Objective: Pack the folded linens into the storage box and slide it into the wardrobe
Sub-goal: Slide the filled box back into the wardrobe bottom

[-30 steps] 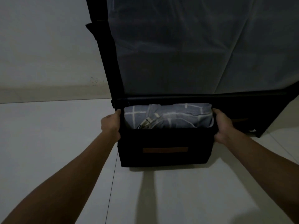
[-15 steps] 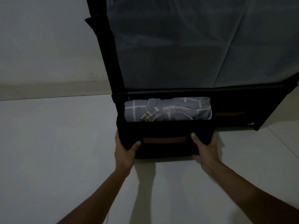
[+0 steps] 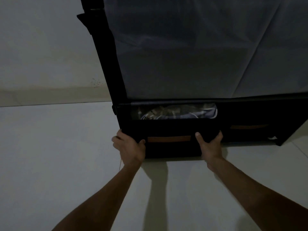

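The left hand (image 3: 130, 147) wraps curled fingers around the storage box's (image 3: 168, 150) left front corner; the right hand (image 3: 210, 144) clamps its right corner, thumb on the front. The black fabric box, with a brown strap handle (image 3: 169, 139), sits on the floor (image 3: 50, 147), partly inside the wardrobe (image 3: 200, 47). Folded grey linens (image 3: 181, 112) show above its rim.

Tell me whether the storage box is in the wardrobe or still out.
Mostly in. The storage box sits under the wardrobe cover, only a strip of linens showing; both hands, left and right, press its front.
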